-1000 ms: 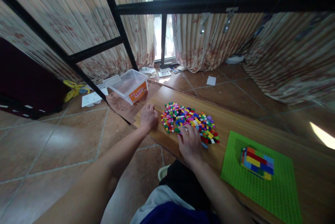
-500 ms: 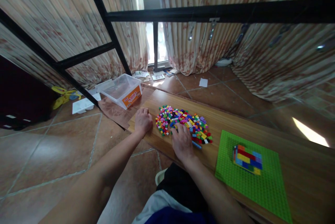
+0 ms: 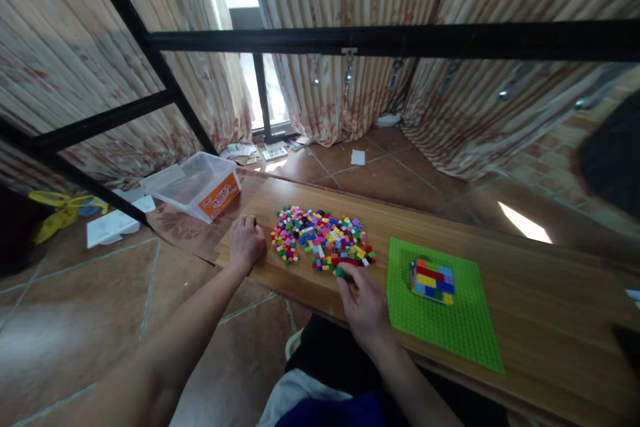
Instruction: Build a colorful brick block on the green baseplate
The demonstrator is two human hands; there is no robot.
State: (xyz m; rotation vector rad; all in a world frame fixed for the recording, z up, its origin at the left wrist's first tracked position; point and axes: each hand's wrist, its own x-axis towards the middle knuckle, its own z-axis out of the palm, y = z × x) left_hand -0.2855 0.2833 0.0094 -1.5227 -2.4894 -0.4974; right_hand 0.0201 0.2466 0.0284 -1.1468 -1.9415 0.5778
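My right hand (image 3: 367, 304) pinches a small green toy brick (image 3: 341, 272) between thumb and fingertips, just in front of the near right edge of a loose pile of small coloured bricks (image 3: 320, 234). At the wooden tabletop's left end rests my left hand (image 3: 247, 240), closed, its fingers curled down on the wood and nothing showing in it. Right of my right hand lies a green studded baseplate (image 3: 450, 340). A low block of joined red, yellow, blue and orange bricks (image 3: 433, 280) sits on it.
Beyond my left hand stands a clear plastic bin (image 3: 193, 180) with an orange label. The long wooden table (image 3: 540, 307) runs off to the right. A black metal frame (image 3: 300, 40) crosses in front of the curtains. White trays (image 3: 117, 220) and papers lie on the tiled floor.
My right hand has come out of the pile to the right and nearer me, with a green brick now visible in its fingers. My left hand stays at the table's end. The view has turned right.
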